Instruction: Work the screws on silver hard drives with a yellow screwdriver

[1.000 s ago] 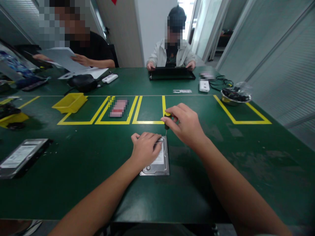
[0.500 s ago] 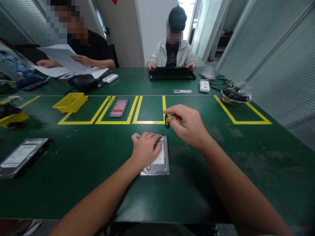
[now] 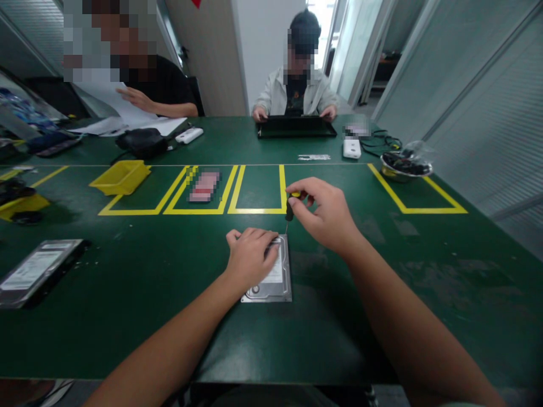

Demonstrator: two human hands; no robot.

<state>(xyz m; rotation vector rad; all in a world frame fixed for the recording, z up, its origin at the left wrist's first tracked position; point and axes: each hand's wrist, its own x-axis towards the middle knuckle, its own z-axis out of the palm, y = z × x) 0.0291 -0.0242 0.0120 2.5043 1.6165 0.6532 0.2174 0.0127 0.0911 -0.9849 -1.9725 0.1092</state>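
Note:
A silver hard drive (image 3: 278, 285) with a white label lies on the green table in front of me. My left hand (image 3: 253, 251) rests over its left and far part, fingers bent across the top and holding it in place. Between the thumb and fingers of my right hand (image 3: 320, 212) is a small black and yellow screwdriver (image 3: 289, 210), held upright. Its thin shaft points down at the far right corner of the drive. The tip is too small to tell whether it sits in a screw. My left palm covers part of the label.
Another hard drive (image 3: 38, 268) lies at the left. Beyond are a yellow bin (image 3: 121, 178), a pink blurred item (image 3: 205, 186) inside yellow tape, and a bowl of dark parts (image 3: 406, 168). Two people sit across the table, one with papers (image 3: 127, 116), one with a black tray (image 3: 297, 129).
My right hand has turned slightly and rolled the screwdriver, its yellow cap now showing more. My left hand and the drive stay put. The person at the left has raised a sheet of paper.

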